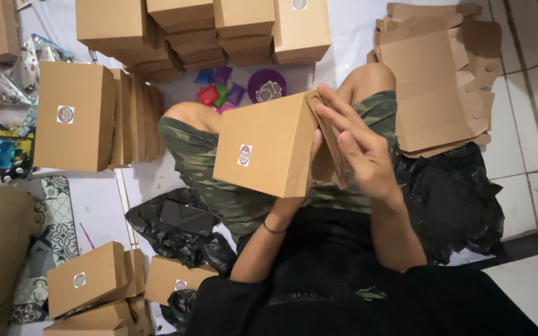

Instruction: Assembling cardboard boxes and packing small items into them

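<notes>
Head view. At centre, a brown cardboard box (pixel 269 149) is held above the lap of a seated person in camouflage shorts (pixel 219 180). The right hand (pixel 359 152) lies flat against the box's open end at 3 o'clock, fingers (pixel 337 115) spread over a loose flap (pixel 328 143); it presses the flap and does not close around it. The left hand (pixel 300 202) is almost wholly hidden beneath the box at 6 o'clock; it props the box from below, but how its fingers are set cannot be told. A dark band (pixel 273 229) circles the left wrist.

The box carries one small square white sticker with a round purple mark (pixel 245 155) on its smooth matt face. Like stickers show on a row of upright boxes (pixel 73 118) at 9 o'clock and on finished boxes (pixel 88 280) at 7 o'clock. More closed boxes are stacked (pixel 175 31) at 12 o'clock. A pile of flat, unfolded cardboard blanks (pixel 437 87) lies at 2 o'clock on white floor tiles (pixel 518 112).

Between the knees, at 12 o'clock from the held box, lie small coloured packets (pixel 219 90) in blue, purple, red and green, beside a round purple lid (pixel 267 86). Crumpled black plastic bags (pixel 456 199) sit at 4 o'clock and at 7 o'clock (pixel 175 230). A patterned mat (pixel 57 230) lies at 8 o'clock.
</notes>
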